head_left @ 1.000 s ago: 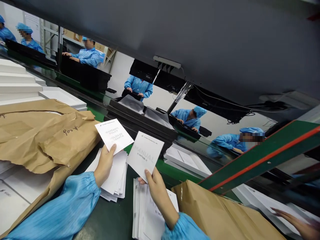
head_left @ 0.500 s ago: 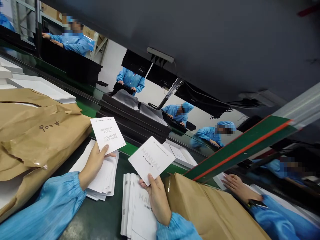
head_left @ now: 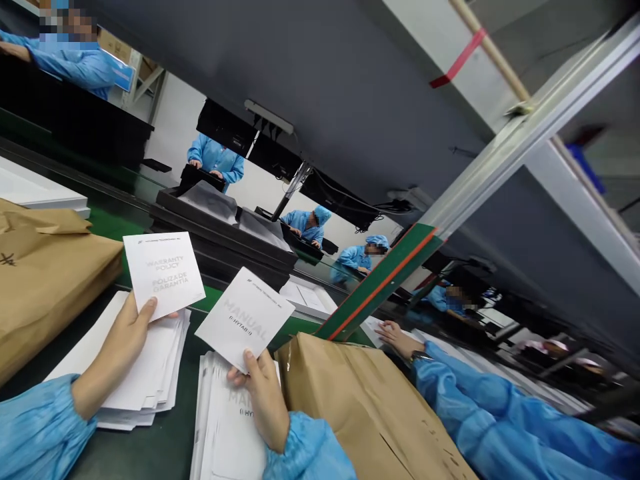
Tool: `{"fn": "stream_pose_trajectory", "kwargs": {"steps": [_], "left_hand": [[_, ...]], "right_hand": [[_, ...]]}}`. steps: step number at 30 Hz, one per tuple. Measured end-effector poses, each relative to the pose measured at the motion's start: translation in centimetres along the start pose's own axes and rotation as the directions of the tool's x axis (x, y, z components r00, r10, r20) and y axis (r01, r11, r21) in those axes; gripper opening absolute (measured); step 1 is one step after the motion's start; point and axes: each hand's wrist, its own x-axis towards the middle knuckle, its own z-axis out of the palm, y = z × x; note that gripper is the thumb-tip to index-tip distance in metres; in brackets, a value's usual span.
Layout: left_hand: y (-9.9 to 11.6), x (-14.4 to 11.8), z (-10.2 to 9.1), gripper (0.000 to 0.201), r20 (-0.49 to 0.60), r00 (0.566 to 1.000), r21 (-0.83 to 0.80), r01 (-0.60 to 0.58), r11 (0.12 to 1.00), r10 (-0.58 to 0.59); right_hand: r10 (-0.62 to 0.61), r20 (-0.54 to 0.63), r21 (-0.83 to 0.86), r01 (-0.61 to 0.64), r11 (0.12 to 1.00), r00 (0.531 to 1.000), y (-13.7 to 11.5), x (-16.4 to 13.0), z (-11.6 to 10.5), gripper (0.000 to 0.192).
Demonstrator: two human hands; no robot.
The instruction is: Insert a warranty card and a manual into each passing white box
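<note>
My left hand (head_left: 117, 347) pinches a white warranty policy booklet (head_left: 164, 270) between thumb and fingers, held tilted with its printed face up. Beneath it lies a loose stack of white booklets (head_left: 150, 373) on the dark green table. In my right hand (head_left: 265, 393) is a white manual (head_left: 245, 313), gripped at its lower corner with the thumb on top. Below that hand stands a pile of manuals (head_left: 225, 433), partly covered by the hand and sleeve. The two held booklets are apart from each other.
Brown paper packages lie at the left (head_left: 45, 273) and right (head_left: 340, 393). A co-worker's hand (head_left: 397, 337) reaches in beyond the right package. A green post (head_left: 380, 280) rises behind it. Black trays (head_left: 220, 247) are stacked across the line, where several people in blue work.
The view has swung to the right, so everything sits further left. Both hands still hold the same booklets. The co-worker's arm at the right shows more fully.
</note>
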Motion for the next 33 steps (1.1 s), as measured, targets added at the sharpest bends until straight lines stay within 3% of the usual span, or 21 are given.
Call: {"fn": "stream_pose_trajectory", "kwargs": {"steps": [3,6,10,15,17,21,25,30,33], "left_hand": [[0.2,-0.1,0.1,0.047,0.075,0.997,0.033,0.033,0.999,-0.035],[0.4,-0.4,0.2,0.050,0.081,0.996,0.067,0.031,0.997,-0.036],[0.8,-0.7,0.5,0.052,0.145,0.989,0.074,0.008,0.997,-0.019],[0.9,-0.7,0.6,0.050,0.228,0.973,0.087,0.015,0.996,-0.035],[0.9,-0.7,0.6,0.050,0.304,0.950,0.083,0.048,0.995,-0.072],[1.0,-1.0,0.7,0.047,0.488,0.862,0.081,0.107,0.991,-0.133],[1.3,-1.2,0.7,0.043,0.529,0.840,0.085,0.094,0.992,-0.125],[0.9,-1.2,0.6,0.038,0.587,0.802,0.136,0.033,0.990,-0.108],[0.2,-1.2,0.6,0.038,0.511,0.852,0.240,-0.016,0.971,-0.112]], "right_hand": [[-0.029,0.001,-0.069,0.029,0.997,1.000,0.3,0.0,-0.1,0.029],[-0.092,-0.102,-0.087,0.083,0.993,0.991,0.4,0.3,-0.7,0.029],[-0.069,-0.234,0.023,0.076,0.997,0.970,0.1,0.8,-1.3,0.029],[-0.039,-0.192,0.172,0.072,0.982,0.981,-0.7,0.9,-0.9,0.029],[-0.043,-0.188,0.202,0.081,0.976,0.981,-0.9,0.8,-0.7,0.034],[-0.020,-0.266,0.197,0.074,0.978,0.964,-1.2,0.8,-0.9,0.043],[0.019,-0.316,0.207,0.049,0.977,0.949,-1.2,1.0,-1.2,0.045],[0.036,-0.205,0.225,0.012,0.974,0.978,-1.1,0.9,-0.7,0.040],[-0.014,-0.153,0.156,0.038,0.987,0.988,-1.0,0.5,-0.4,0.033]]}}
